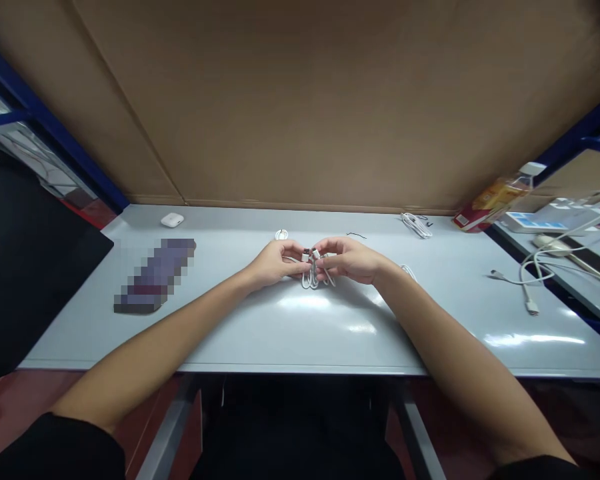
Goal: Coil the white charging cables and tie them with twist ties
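— Cable [314, 275], the white one, where is it now?

— It is between the two hands, a little above the counter [290, 327], at the middle of it. The cable is folded into a small bundle. Its loops hang down from the fingers toward the counter, so the long axis of the bundle is more or less up and down.

— And the hands?

— The left hand [275, 263] and the right hand [353, 260] are close together, the fingertips almost meeting. Each one pinches the top of the bundle, where the two plugs seem to be; the view is small there, so I cannot be sure which plug is in which hand. Both hands are equally near to the cable.

— What else is on the counter?

— A white earbud case [172, 219] at the far left, a blurred dark thing [155, 277] near it, another coiled cable [416, 225] at the far right, and a loose charger cable [525, 280] well apart on the right.
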`<state>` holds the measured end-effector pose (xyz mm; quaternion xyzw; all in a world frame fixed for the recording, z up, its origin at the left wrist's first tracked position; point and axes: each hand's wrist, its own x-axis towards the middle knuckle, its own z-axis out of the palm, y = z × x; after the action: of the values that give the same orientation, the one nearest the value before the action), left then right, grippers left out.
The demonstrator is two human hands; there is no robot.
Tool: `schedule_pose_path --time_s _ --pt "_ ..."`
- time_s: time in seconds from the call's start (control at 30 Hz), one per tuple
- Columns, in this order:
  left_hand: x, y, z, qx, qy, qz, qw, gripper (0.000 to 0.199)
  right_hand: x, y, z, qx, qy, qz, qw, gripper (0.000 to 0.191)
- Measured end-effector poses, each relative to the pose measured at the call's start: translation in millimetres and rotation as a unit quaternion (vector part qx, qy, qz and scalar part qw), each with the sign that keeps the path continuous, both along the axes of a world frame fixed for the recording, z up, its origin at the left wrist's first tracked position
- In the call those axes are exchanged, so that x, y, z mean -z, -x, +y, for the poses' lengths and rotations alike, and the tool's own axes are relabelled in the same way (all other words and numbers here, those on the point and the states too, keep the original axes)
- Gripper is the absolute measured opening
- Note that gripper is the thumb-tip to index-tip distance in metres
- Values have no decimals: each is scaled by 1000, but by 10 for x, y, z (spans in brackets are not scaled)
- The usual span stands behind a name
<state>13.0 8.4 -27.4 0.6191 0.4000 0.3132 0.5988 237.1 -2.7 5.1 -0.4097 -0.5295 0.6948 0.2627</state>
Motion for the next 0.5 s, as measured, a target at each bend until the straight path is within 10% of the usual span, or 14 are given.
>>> schedule_pose_path --time_s 0.5 --pt "29 -27 -30 13 -80 -5 997 38 58 16 -13 8 -57 -51 997 26"
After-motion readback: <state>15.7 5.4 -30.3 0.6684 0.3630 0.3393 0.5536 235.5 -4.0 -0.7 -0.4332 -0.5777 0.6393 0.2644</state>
